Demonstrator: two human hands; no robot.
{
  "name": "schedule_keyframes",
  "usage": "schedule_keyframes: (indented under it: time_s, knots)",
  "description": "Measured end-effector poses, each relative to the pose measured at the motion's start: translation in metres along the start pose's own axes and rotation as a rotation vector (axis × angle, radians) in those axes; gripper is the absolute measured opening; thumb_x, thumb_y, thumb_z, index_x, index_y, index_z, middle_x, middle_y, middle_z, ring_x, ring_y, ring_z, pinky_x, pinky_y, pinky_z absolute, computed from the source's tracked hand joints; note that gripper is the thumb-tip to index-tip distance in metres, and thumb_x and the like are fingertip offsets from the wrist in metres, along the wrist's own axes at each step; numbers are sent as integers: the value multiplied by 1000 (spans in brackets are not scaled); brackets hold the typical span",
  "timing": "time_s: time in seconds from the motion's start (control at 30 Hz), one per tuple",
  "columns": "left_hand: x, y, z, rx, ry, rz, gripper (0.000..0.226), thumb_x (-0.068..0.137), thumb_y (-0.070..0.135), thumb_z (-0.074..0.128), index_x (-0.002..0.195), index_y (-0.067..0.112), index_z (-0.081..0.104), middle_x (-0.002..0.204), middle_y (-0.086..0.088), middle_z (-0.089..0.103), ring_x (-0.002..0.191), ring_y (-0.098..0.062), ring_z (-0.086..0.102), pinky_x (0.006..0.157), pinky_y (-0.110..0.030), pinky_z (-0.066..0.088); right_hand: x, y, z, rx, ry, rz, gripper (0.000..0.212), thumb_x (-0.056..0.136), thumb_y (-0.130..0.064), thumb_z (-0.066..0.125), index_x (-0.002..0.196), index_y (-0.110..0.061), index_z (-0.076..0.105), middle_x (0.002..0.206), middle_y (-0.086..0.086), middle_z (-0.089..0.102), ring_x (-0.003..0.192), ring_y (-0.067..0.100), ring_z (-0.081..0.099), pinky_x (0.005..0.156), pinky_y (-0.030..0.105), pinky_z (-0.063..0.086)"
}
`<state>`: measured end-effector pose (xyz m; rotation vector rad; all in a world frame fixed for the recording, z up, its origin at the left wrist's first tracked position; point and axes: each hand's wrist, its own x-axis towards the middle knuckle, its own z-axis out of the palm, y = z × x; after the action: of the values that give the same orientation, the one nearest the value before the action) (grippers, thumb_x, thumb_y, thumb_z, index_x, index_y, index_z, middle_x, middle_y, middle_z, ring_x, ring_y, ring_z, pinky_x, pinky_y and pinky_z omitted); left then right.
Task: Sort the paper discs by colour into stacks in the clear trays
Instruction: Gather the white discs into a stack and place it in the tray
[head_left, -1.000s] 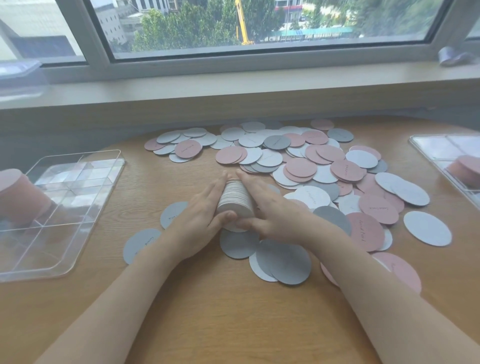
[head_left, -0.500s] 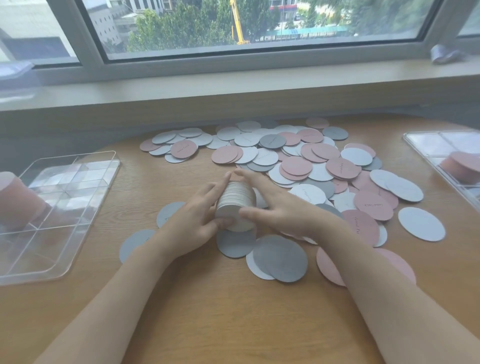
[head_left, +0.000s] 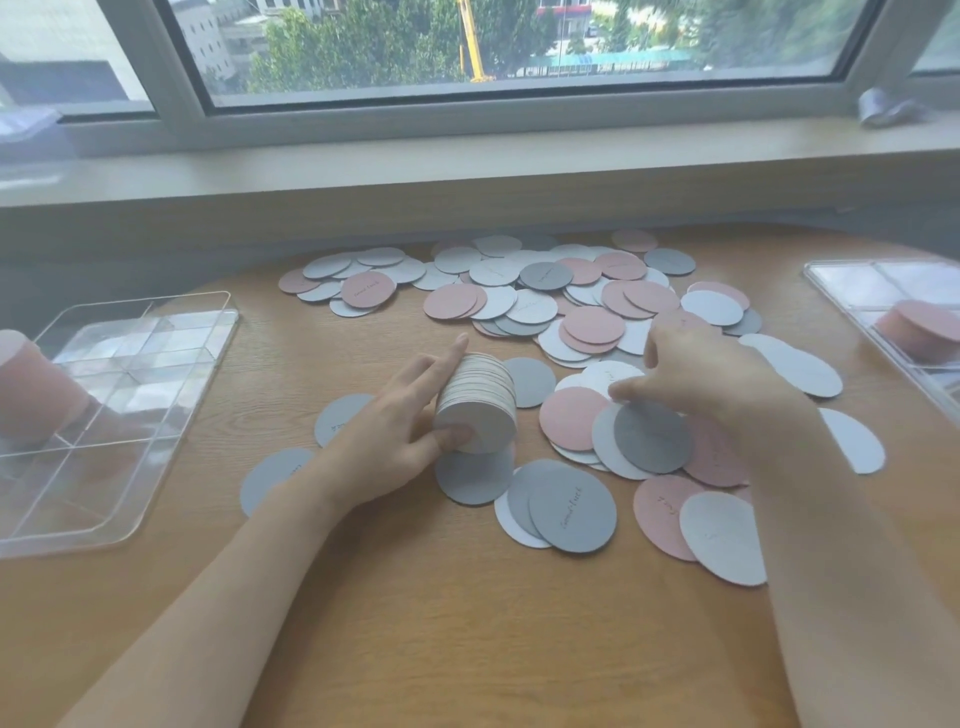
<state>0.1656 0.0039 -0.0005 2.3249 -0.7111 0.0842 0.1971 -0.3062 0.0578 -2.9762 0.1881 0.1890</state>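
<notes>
My left hand (head_left: 395, 431) grips a thick stack of white discs (head_left: 480, 402), tipped on its side just above the table, thumb on its near face and fingers along its left side. My right hand (head_left: 696, 374) is off the stack, to its right, fingers curled down with the tips on a white disc (head_left: 605, 376) in the loose pile of pink, white and grey discs (head_left: 545, 301). A clear tray (head_left: 130, 395) at the left holds a pink stack (head_left: 31, 384). Another clear tray (head_left: 878, 291) at the right holds a pink stack (head_left: 922, 330).
Loose grey discs (head_left: 566, 506) lie near me under and around the hands. The wooden table (head_left: 415, 623) is bare close to its front edge. A window sill (head_left: 467, 161) runs behind the table, with a small object (head_left: 878, 106) on it at the right.
My right hand has let go of the white stack and moved right onto the loose pile. The left hand now holds the stack alone.
</notes>
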Motion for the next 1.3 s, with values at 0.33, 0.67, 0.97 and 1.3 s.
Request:
schedule_keyframes:
  time_s: [0.33,0.67,0.97,1.3]
  knots:
    - [0,0,1,-16,6,-7,83,92,36,61,160,29,15,122,34,39,115,3,47,98,-8,33,-4,-10,2,312,-134,-134,54,73,-40,83,113,-27,49,93,-6,54,87,17,56,67,34,43]
    - [-2,1,-1,-63,14,-11,81,90,36,63,159,30,19,122,33,42,111,1,50,96,-9,36,-10,-38,8,795,52,-425,17,83,-5,72,88,-21,66,81,-2,67,69,7,58,65,25,48]
    - [-4,2,-3,-130,14,-39,80,90,37,66,157,36,23,132,13,49,111,-13,56,98,-25,45,-3,-46,27,1159,198,-382,17,90,1,61,92,-16,60,95,6,70,90,17,65,81,37,52]
    - [-4,6,-3,-142,54,-33,75,86,31,71,152,32,35,139,18,46,119,-10,53,98,-18,42,-3,-53,35,1604,161,-354,19,92,6,60,108,-2,58,102,10,68,96,24,65,88,42,53]
